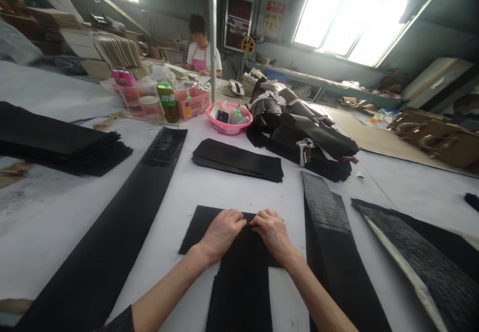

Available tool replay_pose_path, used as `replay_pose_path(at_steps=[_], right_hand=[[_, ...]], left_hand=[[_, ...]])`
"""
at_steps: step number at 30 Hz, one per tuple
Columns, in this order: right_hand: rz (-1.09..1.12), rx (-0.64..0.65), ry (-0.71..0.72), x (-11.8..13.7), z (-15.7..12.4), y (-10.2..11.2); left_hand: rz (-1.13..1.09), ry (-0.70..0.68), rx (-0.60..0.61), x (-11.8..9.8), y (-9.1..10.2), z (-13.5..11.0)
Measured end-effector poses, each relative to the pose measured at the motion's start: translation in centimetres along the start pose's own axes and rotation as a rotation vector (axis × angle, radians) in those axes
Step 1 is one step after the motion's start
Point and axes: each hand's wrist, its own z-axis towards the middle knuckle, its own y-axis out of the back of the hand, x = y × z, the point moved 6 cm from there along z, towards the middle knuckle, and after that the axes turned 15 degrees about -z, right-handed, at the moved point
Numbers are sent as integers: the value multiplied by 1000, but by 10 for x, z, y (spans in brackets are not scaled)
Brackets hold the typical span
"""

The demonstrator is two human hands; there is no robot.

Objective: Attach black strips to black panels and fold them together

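A long black strip [241,287] runs from the near table edge up over a wider black rectangular piece [200,222] that lies crosswise. My left hand [223,232] is closed at the far end of the strip, thumb and fingertips pinched on its edge. Close beside it, my right hand [272,235] has its fingers curled and pinched on the same far edge, a small gap between the two. The fingers partly hide the edge, so I cannot see how the two layers meet there.
Long black strips lie left [130,212] and right [344,252] of my arms. Beyond are a black stack [239,160], a pink basin [228,125], a green-labelled bottle [167,101] and a dark material heap [299,127]. A person [200,58] sits across the table.
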Motion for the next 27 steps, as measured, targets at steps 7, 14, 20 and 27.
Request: replay_pose_path(at_steps=[7, 14, 20, 27], right_hand=[[-49, -63, 49, 4, -6, -4], [-71, -90, 97, 4, -10, -6], [-71, -96, 120, 4, -11, -7], [-71, -85, 185, 5, -10, -5]], left_hand=[[37, -76, 8, -4, -4, -8], [111, -113, 33, -3, -6, -10], [130, -123, 58, -5, -8, -9], [280, -178, 78, -10, -13, -10]])
